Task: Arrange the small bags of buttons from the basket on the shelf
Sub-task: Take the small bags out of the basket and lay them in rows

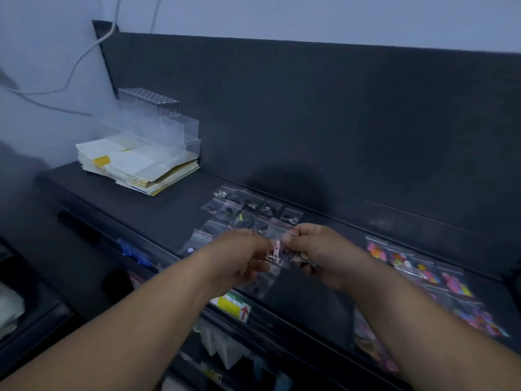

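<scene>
- Your left grip (239, 258) and right grip (315, 252) meet just above the front part of the black shelf (169, 204), with the fingertips close together.
- Your right grip pinches the top right corner of a small bag (275, 256), thumb pressed against forefinger at its red-striped seal.
- Your left grip curls its fingers round the left edge of the same bag. This grip is blurred, so the exact finger placement is unclear.
- The small bag hangs between the two grips, off the shelf. A pink piece and some metal parts show through the clear plastic.
- More clear bags (258, 282) hang just under your left grip; you cannot tell how many.
- Just beyond both grips, a cluster of clear bags with dark contents (245, 210) lies flat on the shelf in overlapping rows.
- Well to the right of your right grip, bags of bright buttons (423, 270) lie in a row on the shelf.
- Far to the left of your left grip, a stack of paper packets (135, 165) sits on the shelf with a clear acrylic box (169, 131) on top.
- Below your left grip, a yellow label with a red arrow (232, 305) is fixed to the shelf's front edge.
</scene>
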Demonstrator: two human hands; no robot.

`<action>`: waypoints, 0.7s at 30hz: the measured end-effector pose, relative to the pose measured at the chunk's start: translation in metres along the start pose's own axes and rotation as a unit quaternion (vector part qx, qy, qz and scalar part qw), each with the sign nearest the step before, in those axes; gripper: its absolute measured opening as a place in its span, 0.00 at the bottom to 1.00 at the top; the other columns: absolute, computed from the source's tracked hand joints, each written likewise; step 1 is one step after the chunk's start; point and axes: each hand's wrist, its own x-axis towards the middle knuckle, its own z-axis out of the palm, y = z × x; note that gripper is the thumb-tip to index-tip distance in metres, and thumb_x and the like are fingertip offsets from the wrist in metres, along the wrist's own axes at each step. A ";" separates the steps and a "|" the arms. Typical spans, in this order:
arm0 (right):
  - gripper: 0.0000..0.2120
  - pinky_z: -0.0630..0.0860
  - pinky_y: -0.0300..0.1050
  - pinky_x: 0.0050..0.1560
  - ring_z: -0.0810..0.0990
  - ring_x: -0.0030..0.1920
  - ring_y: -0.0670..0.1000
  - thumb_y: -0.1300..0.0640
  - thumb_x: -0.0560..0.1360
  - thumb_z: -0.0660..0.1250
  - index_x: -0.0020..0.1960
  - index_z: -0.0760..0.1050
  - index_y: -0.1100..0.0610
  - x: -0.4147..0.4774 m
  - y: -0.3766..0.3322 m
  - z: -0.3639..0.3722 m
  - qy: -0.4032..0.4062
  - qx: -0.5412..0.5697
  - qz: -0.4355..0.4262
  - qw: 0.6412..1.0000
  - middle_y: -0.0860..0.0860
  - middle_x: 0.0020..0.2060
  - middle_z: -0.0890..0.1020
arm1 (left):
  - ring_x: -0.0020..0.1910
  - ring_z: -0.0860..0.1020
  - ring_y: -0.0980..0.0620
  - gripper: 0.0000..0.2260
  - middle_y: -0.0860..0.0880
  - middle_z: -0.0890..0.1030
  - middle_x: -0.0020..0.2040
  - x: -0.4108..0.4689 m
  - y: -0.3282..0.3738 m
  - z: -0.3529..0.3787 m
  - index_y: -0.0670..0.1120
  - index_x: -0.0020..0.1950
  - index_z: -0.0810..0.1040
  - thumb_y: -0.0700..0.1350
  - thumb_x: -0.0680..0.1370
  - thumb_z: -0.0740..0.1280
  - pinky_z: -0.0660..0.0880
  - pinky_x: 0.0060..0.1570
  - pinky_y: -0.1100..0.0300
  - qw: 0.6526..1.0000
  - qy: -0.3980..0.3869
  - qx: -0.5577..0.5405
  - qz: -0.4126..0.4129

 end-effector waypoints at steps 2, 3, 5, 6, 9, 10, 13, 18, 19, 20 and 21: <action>0.11 0.61 0.34 0.21 0.70 0.25 0.44 0.59 0.78 0.65 0.37 0.70 0.52 0.019 -0.007 0.013 -0.011 0.007 0.006 1.000 0.50 0.32 0.78 | 0.31 0.76 0.53 0.02 0.48 0.75 0.38 0.011 0.005 -0.020 0.47 0.46 0.73 0.42 0.77 0.65 0.65 0.27 0.65 0.999 0.009 -0.022 -0.022; 0.11 0.61 0.34 0.21 0.70 0.25 0.44 0.59 0.78 0.64 0.37 0.70 0.52 0.027 -0.010 0.021 -0.022 0.008 0.010 1.000 0.50 0.32 0.78 | 0.30 0.75 0.53 0.03 0.48 0.76 0.37 0.017 0.006 -0.030 0.47 0.45 0.73 0.41 0.77 0.65 0.65 0.26 0.65 0.999 0.014 -0.029 -0.026; 0.12 0.60 0.34 0.22 0.70 0.23 0.44 0.59 0.78 0.64 0.37 0.70 0.52 0.041 -0.019 0.039 -0.041 0.015 0.018 0.999 0.49 0.31 0.78 | 0.28 0.75 0.55 0.05 0.49 0.77 0.36 0.028 0.009 -0.051 0.48 0.42 0.73 0.41 0.77 0.67 0.65 0.23 0.68 0.999 0.019 -0.023 -0.024; 0.12 0.60 0.34 0.22 0.70 0.23 0.43 0.59 0.78 0.64 0.37 0.70 0.52 0.049 -0.023 0.047 -0.045 0.017 0.020 0.999 0.48 0.30 0.79 | 0.26 0.75 0.57 0.07 0.49 0.77 0.35 0.033 0.011 -0.060 0.48 0.41 0.73 0.41 0.76 0.68 0.64 0.22 0.69 0.999 0.024 -0.016 -0.021; 0.08 0.62 0.34 0.22 0.70 0.23 0.43 0.60 0.77 0.65 0.40 0.72 0.52 0.073 -0.037 0.063 -0.037 0.006 0.017 0.999 0.48 0.30 0.80 | 0.23 0.72 0.58 0.08 0.49 0.77 0.33 0.053 0.018 -0.092 0.48 0.39 0.72 0.41 0.76 0.69 0.62 0.21 0.69 0.999 0.044 0.023 -0.014; 0.06 0.62 0.34 0.23 0.71 0.23 0.42 0.60 0.77 0.65 0.42 0.73 0.52 0.083 -0.041 0.066 -0.023 0.004 0.017 1.000 0.49 0.33 0.81 | 0.23 0.72 0.58 0.08 0.49 0.76 0.34 0.062 0.021 -0.105 0.48 0.39 0.73 0.40 0.76 0.68 0.61 0.22 0.69 0.998 0.052 0.039 -0.010; 0.06 0.62 0.34 0.23 0.70 0.23 0.42 0.61 0.79 0.62 0.44 0.74 0.54 0.104 -0.049 0.074 0.035 0.042 0.031 0.998 0.51 0.36 0.81 | 0.26 0.69 0.53 0.07 0.44 0.74 0.35 0.088 0.029 -0.148 0.45 0.39 0.73 0.39 0.77 0.65 0.58 0.23 0.67 0.992 0.080 0.102 0.005; 0.05 0.61 0.33 0.23 0.69 0.24 0.43 0.63 0.78 0.63 0.47 0.75 0.55 0.124 -0.054 0.089 0.107 0.075 0.067 0.989 0.53 0.37 0.81 | 0.24 0.68 0.50 0.07 0.45 0.72 0.28 0.138 0.031 -0.199 0.41 0.39 0.72 0.36 0.76 0.65 0.64 0.23 0.64 0.966 0.076 0.244 -0.024; 0.04 0.60 0.33 0.24 0.69 0.24 0.44 0.63 0.78 0.63 0.47 0.75 0.56 0.129 -0.055 0.092 0.118 0.077 0.067 0.988 0.53 0.37 0.81 | 0.25 0.69 0.50 0.05 0.45 0.73 0.28 0.146 0.027 -0.203 0.40 0.41 0.74 0.37 0.76 0.65 0.65 0.24 0.63 0.963 0.065 0.256 -0.046; 0.04 0.60 0.34 0.24 0.69 0.24 0.44 0.63 0.78 0.63 0.47 0.75 0.56 0.134 -0.056 0.095 0.130 0.074 0.066 0.987 0.53 0.37 0.81 | 0.25 0.69 0.50 0.03 0.44 0.73 0.28 0.152 0.024 -0.205 0.38 0.46 0.76 0.38 0.77 0.65 0.63 0.23 0.64 0.961 0.056 0.262 -0.072; 0.04 0.60 0.34 0.24 0.69 0.24 0.44 0.63 0.78 0.63 0.47 0.75 0.55 0.138 -0.057 0.099 0.140 0.070 0.065 0.986 0.52 0.37 0.81 | 0.26 0.69 0.49 0.06 0.43 0.73 0.28 0.158 0.018 -0.206 0.37 0.51 0.76 0.38 0.77 0.65 0.62 0.22 0.65 0.960 0.049 0.260 -0.091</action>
